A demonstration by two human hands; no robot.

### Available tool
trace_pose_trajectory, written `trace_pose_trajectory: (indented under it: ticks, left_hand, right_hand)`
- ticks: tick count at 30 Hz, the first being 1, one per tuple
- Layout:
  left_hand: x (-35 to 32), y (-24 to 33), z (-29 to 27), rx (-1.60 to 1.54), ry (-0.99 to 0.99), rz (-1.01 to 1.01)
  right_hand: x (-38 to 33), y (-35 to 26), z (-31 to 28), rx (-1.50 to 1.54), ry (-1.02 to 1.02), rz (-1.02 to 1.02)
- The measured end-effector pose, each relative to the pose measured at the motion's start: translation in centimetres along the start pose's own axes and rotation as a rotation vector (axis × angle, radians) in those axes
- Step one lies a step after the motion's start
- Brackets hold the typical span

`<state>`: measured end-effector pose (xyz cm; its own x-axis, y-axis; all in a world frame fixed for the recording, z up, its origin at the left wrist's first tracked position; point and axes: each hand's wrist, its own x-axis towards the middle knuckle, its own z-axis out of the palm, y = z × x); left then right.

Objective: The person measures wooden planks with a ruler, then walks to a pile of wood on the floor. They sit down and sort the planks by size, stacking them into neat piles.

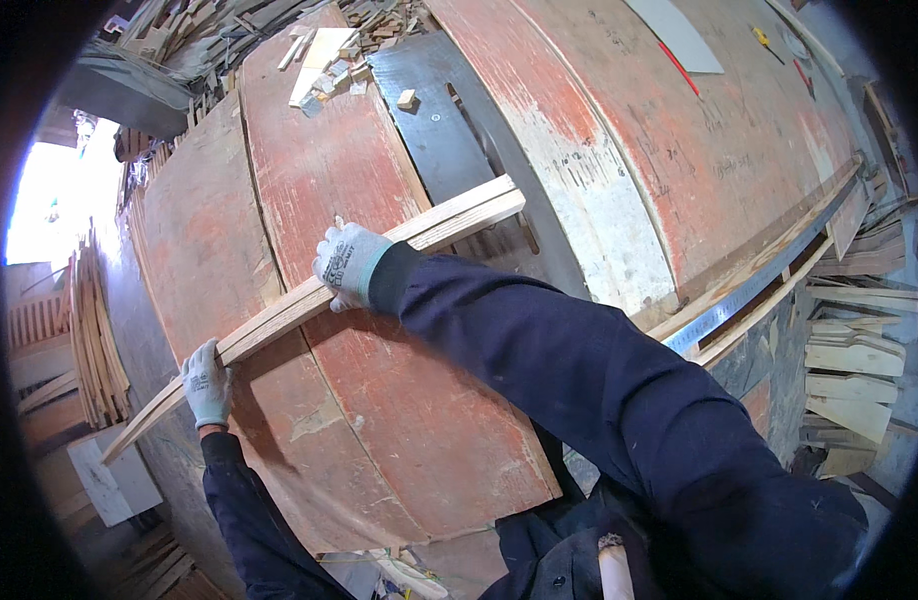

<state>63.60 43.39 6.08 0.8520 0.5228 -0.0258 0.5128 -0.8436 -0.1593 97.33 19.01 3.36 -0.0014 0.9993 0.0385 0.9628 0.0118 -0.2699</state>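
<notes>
Long pale wooden strips [439, 222], lying together as one bundle, run slantwise across the bench from the left edge to the dark metal plate [431, 110]. My right hand [351, 264], in a white glove with a grey cuff, is closed around the middle of the bundle. Farther down to the left, my left hand [207, 384], gloved the same way, grips the strips near the bench's left edge. The strips' lower left end sticks out past that edge. Their other end lies over the plate's slot area.
The bench has worn red boards [409, 400]. A small wood block [407, 99] sits on the metal plate. Offcuts [329, 65] are heaped at the far side. A long metal ruler [744, 300] lies along the right edge. Farther right are a red pencil-like stick [679, 68] and a yellow-handled screwdriver [766, 43].
</notes>
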Motion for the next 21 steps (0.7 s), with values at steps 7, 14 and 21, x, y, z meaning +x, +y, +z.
trace_pose_trajectory:
  ticks: [7,14,21]
  left_hand:
    - [-0.4,-0.4,2.2,-0.231,0.084,-0.096]
    - [-2.4,0.0,2.9,-0.322,0.147,-0.130]
    - [-9.7,5.9,-0.6,-0.300,0.051,0.032]
  right_hand:
    - [0.9,0.9,-0.3,-0.020,0.045,-0.006]
    - [-1.3,-1.7,-1.0,-0.048,0.077,0.017]
    - [-16.0,-9.6,-1.8,-0.028,0.119,0.087]
